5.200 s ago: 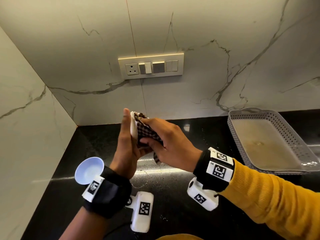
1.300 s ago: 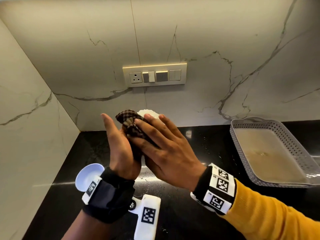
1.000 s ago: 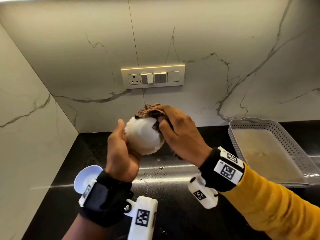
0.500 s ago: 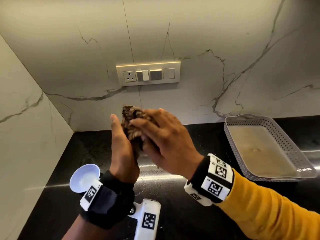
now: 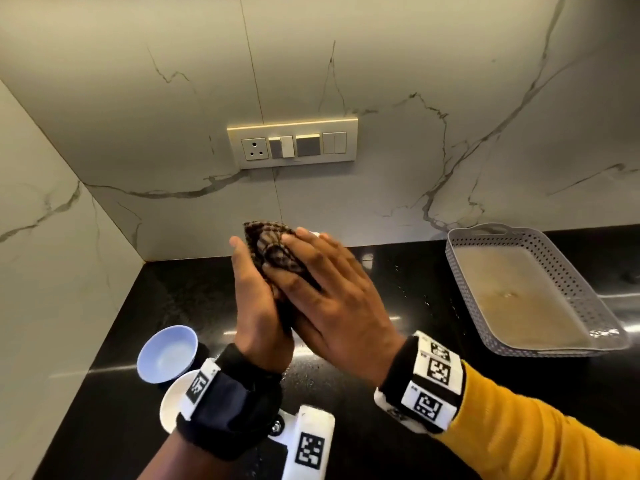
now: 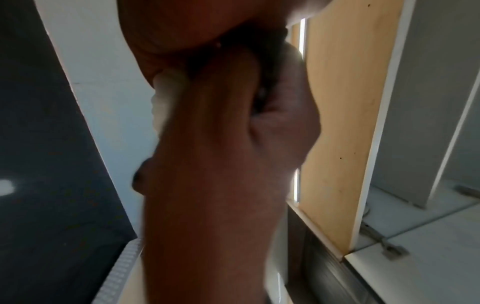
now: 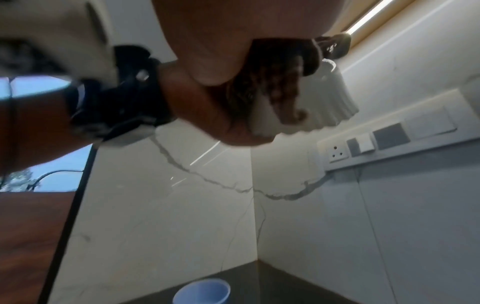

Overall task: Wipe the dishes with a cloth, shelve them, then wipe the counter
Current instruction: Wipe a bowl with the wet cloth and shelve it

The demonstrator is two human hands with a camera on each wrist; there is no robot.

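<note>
My left hand (image 5: 258, 306) holds the white bowl (image 7: 328, 98) while my right hand (image 5: 332, 306) presses the cloth (image 5: 273, 244) flat on it, and a hard rub could make the bowl slip and drop.

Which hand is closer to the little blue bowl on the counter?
Left. The left hand is raised just above and right of the blue bowl, holding a white dish. The right hand presses the checked cloth farther right.

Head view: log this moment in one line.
left hand holds white bowl | right hand presses checked cloth on it | blue bowl on counter
</note>
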